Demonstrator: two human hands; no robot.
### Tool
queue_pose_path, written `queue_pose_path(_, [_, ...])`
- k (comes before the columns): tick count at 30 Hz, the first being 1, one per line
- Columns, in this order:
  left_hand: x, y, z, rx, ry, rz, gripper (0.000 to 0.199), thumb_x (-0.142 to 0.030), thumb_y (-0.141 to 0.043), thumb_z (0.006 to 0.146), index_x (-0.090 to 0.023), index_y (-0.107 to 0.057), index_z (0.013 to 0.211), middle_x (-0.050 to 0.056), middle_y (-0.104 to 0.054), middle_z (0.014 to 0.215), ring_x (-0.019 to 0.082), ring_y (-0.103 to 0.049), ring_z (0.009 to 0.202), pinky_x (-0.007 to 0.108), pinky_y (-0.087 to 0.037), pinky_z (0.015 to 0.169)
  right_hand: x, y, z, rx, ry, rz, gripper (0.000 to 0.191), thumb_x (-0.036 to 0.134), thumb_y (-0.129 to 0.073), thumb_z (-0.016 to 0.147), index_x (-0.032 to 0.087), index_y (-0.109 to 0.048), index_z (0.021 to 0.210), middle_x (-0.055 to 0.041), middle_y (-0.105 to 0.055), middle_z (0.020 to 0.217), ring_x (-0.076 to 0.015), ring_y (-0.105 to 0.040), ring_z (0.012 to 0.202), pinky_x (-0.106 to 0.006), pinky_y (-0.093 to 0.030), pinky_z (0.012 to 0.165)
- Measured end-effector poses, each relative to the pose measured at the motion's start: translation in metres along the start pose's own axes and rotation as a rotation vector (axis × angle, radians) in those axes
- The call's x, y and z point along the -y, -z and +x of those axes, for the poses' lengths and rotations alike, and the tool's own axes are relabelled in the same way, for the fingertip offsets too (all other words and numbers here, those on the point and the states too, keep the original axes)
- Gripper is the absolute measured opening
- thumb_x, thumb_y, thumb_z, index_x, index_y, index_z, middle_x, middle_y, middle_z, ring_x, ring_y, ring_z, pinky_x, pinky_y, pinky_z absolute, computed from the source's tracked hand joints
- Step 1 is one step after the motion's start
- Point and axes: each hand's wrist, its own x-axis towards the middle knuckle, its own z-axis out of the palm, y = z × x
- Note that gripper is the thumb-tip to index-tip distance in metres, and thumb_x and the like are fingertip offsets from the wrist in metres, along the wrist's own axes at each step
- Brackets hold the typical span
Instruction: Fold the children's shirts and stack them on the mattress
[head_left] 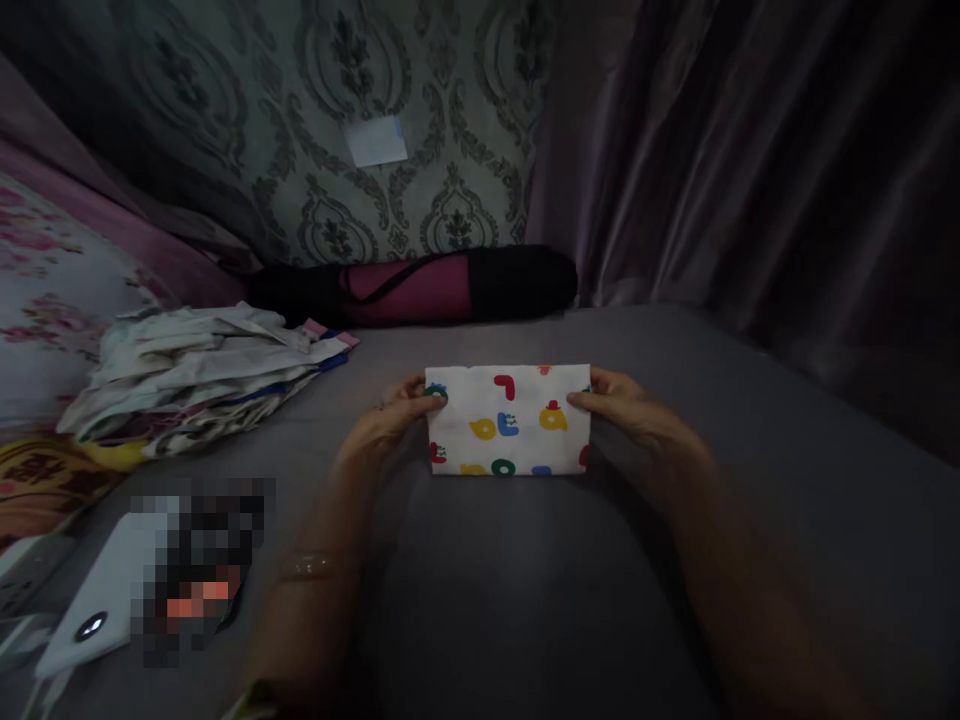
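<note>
- The whole frame is dimly lit; the upper-right corner is sunk in near-black.
- Faint sheen is caught on the curtain [660, 150] folds.
- The white printed cloth [517, 405] is shown brightest, mid-frame.
- Forearms [739, 580] are stretched and softened toward the lower edge.
- A lower-left patch is pixelated.

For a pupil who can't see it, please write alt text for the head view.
A person's left hand and right hand hold a white, cloth-like rectangle with a colourful letter print by its sides, over a grey surface. Heaped fabric lies left; behind, a pink-and-black bag lies before a patterned wall.
</note>
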Motion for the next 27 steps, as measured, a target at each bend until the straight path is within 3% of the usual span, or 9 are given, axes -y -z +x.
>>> queue_pose_path(2, [-0.005,-0.003,0.000,-0.036,-0.176,0.003,0.044,-0.022,-0.076,0.059,-0.016,-0.065,0.101,0.006,-0.071,0.098,0.020,-0.065,0.091,0.032,-0.051,0.082,0.004,-0.002,-0.001,-0.064,0.128,-0.031,0.028,0.016,-0.064,0.078,0.017,-0.064,0.106,-0.0073,-0.073,0.102,-0.0203,-0.069,0.091,-0.034,-0.056,0.083])
queue_pose_path(5, [-0.006,-0.007,0.003,-0.198,-0.436,0.136,0.034,-0.031,-0.071,0.068,-0.019,-0.066,0.100,0.004,-0.070,0.100,0.021,-0.063,0.097,0.033,-0.049,0.086,0.008,-0.007,0.000,-0.219,0.375,-0.123,0.028,0.025,-0.063,0.079,0.019,-0.064,0.106,-0.0050,-0.072,0.102,-0.0193,-0.068,0.093,-0.034,-0.054,0.085])
queue_pose_path(7, [-0.002,-0.007,0.007,-0.310,-0.535,0.242,0.026,-0.034,-0.069,0.071,-0.020,-0.066,0.093,0.003,-0.070,0.097,0.021,-0.061,0.099,0.034,-0.047,0.090,0.006,-0.007,0.002,-0.288,0.519,-0.221,0.027,0.025,-0.062,0.078,0.021,-0.064,0.105,-0.0039,-0.071,0.104,-0.0186,-0.065,0.098,-0.034,-0.050,0.091])
queue_pose_path(9, [0.007,-0.004,0.011,-0.299,-0.564,0.283,0.018,-0.031,-0.069,0.070,-0.021,-0.064,0.084,0.003,-0.070,0.095,0.021,-0.061,0.100,0.034,-0.047,0.091,0.000,-0.006,0.007,-0.298,0.575,-0.327,0.026,0.019,-0.061,0.075,0.022,-0.066,0.100,-0.0032,-0.070,0.105,-0.0181,-0.063,0.102,-0.034,-0.046,0.096])
queue_pose_path(11, [0.017,0.001,0.013,-0.167,-0.516,0.276,0.014,-0.027,-0.068,0.066,-0.020,-0.061,0.077,0.003,-0.070,0.095,0.020,-0.063,0.096,0.032,-0.048,0.088,-0.009,-0.003,0.011,-0.235,0.510,-0.400,0.029,0.012,-0.058,0.071,0.021,-0.068,0.097,-0.0026,-0.070,0.102,-0.0180,-0.063,0.102,-0.034,-0.044,0.097])
queue_pose_path(15, [0.028,0.014,0.011,0.198,-0.273,0.388,0.010,-0.023,-0.067,0.062,-0.019,-0.061,0.070,0.004,-0.070,0.087,0.017,-0.063,0.081,0.028,-0.049,0.077,-0.022,0.000,0.014,0.035,0.295,-0.448,0.034,0.007,-0.054,0.065,0.020,-0.069,0.092,-0.0018,-0.071,0.097,-0.0174,-0.064,0.095,-0.031,-0.046,0.091])
queue_pose_path(17, [0.028,0.018,0.008,0.310,-0.218,0.460,0.008,-0.021,-0.066,0.061,-0.019,-0.064,0.069,0.004,-0.071,0.085,0.017,-0.063,0.080,0.029,-0.050,0.078,-0.022,0.000,0.012,0.161,0.232,-0.470,0.033,0.007,-0.054,0.064,0.020,-0.070,0.090,-0.0010,-0.071,0.095,-0.0166,-0.064,0.091,-0.028,-0.047,0.087])
queue_pose_path(23, [0.025,0.024,0.009,0.426,-0.213,0.518,0.014,-0.019,-0.056,0.062,-0.019,-0.070,0.066,0.005,-0.072,0.082,0.020,-0.065,0.083,0.032,-0.050,0.083,-0.021,0.001,0.010,0.329,0.100,-0.616,0.044,0.002,-0.048,0.057,0.021,-0.074,0.086,0.0025,-0.072,0.086,-0.0146,-0.064,0.079,-0.022,-0.047,0.073])
queue_pose_path(27, [0.025,0.026,0.010,0.358,-0.209,0.528,0.015,-0.020,-0.054,0.063,-0.020,-0.070,0.063,0.005,-0.072,0.078,0.021,-0.066,0.083,0.034,-0.051,0.085,-0.028,0.008,0.012,0.315,0.049,-0.670,0.030,0.003,-0.051,0.058,0.021,-0.073,0.066,0.0021,-0.072,0.075,-0.0158,-0.065,0.074,-0.024,-0.049,0.072])
